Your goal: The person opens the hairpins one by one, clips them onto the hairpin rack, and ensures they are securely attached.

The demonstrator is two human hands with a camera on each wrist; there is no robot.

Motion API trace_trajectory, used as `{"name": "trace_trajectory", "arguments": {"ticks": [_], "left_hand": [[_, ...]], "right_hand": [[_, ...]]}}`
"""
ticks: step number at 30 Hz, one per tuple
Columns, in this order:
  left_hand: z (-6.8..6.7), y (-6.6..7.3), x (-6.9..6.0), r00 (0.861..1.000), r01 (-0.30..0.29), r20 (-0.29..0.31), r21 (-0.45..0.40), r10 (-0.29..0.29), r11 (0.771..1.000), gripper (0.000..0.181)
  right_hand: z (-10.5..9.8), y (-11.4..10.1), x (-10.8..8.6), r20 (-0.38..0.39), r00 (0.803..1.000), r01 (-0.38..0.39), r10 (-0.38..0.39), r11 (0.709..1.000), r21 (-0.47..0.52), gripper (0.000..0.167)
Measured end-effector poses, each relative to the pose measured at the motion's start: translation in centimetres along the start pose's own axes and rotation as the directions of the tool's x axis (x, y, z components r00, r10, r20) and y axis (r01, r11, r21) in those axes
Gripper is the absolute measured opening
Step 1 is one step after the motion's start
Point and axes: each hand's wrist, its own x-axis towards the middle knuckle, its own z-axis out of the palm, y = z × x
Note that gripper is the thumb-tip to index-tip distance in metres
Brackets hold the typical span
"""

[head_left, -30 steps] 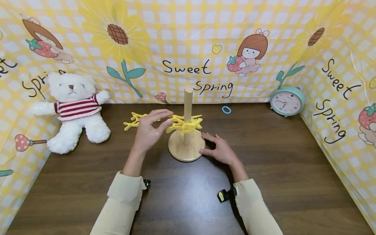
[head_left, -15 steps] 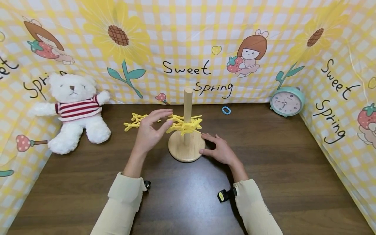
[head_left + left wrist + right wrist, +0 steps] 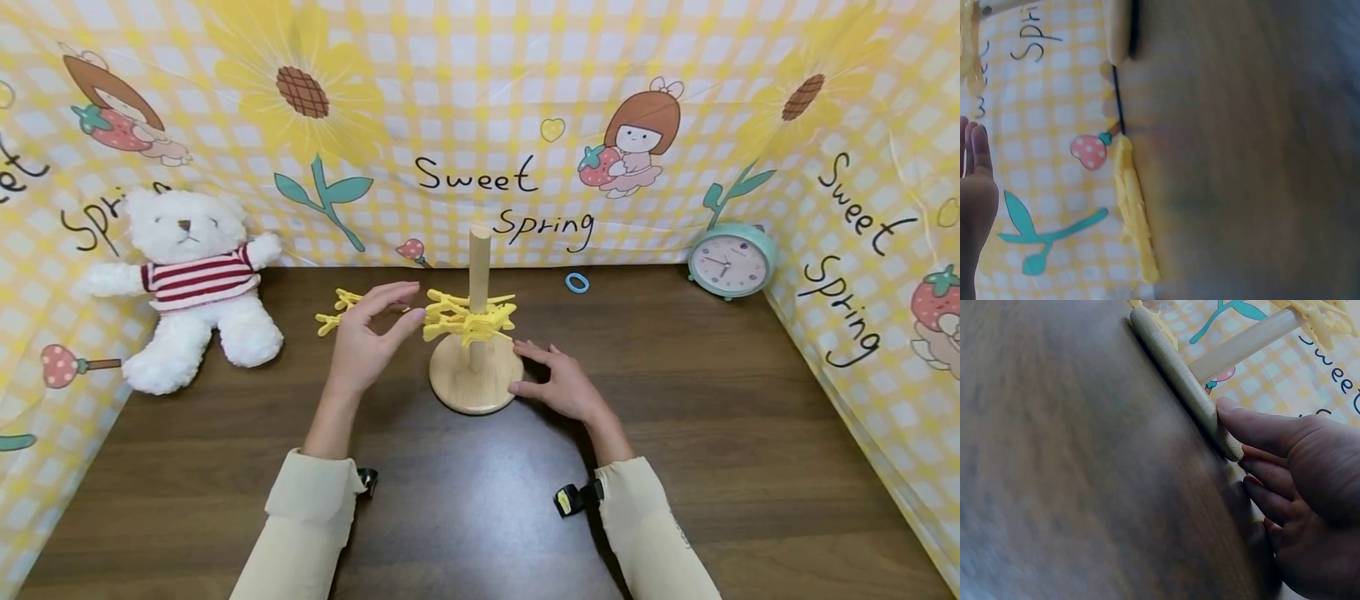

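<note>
L hand (image 3: 366, 343): grip wide, holding nothing, nr yellow pcs (image 3: 467, 323).
R hand (image 3: 564, 383): grip wide, touching base (image 3: 459, 385), prob. to steady.

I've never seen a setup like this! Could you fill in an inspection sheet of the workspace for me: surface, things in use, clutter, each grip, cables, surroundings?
Surface: brown wood-grain table, with a bright reflection in front of the stand.
Job's things: wooden stand upright; yellow pieces around its post; loose yellow pieces on the table behind the left grip.
Clutter: white teddy bear, blue ring, green alarm clock.
Left grip: holds nothing, beside the yellow pieces on the stand, apart from them.
Right grip: touches the right edge of the stand's base.
Cables: nothing clearly seen.
Surroundings: yellow checked cloth behind and at both sides, lettered "Sweet Spring".
</note>
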Motion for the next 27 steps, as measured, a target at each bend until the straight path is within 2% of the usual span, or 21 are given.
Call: {"name": "trace_trajectory", "arguments": {"ticks": [5,9,12,15,17,19,24,27], "left_hand": [[-1.7,-1.1,-0.8,0.994,0.099,-0.05,0.043,-0.097,0.994,0.033],[-3.0,-1.3,-1.1,0.988,0.131,-0.094,0.096,-0.122,0.987,0.033],[-3.7,-0.5,-1.1,0.984,0.141,-0.123,0.103,-0.128,0.985,0.032],[-4.3,0.6,-1.1,0.976,0.177,-0.147,0.087,-0.163,0.98,0.032],[-4.8,0.9,-1.1,0.965,0.216,-0.169,0.087,-0.199,0.972,0.034],[-5.5,0.3,-1.1,0.95,0.264,-0.192,0.073,-0.246,0.962,0.035],[-7.3,-3.1,-1.0,0.907,0.372,-0.247,0.096,-0.34,0.923,0.036],[-8.2,-4.7,-0.9,0.883,0.426,-0.273,0.125,-0.382,0.896,0.036]], "right_hand": [[0.2,0.1,-0.1,0.004,1.0,-0.007,0.007,1.0,0.005,0.066],[0.2,0.1,-0.1,0.0,1.0,0.008,-0.008,1.0,0.004,0.066],[0.2,0.1,-0.1,-0.001,1.0,0.008,-0.008,1.0,0.006,0.066],[0.2,0.0,0.0,0.002,1.0,0.014,-0.014,1.0,-0.001,0.066],[0.2,0.0,0.0,0.006,1.0,0.016,-0.016,1.0,-0.005,0.066],[0.3,0.0,0.1,0.008,1.0,0.016,-0.016,1.0,-0.001,0.066],[0.2,0.2,0.1,-0.003,1.0,0.029,-0.029,1.0,0.006,0.065],[0.2,0.2,0.0,-0.006,0.999,0.036,-0.036,0.999,0.005,0.066]]}}
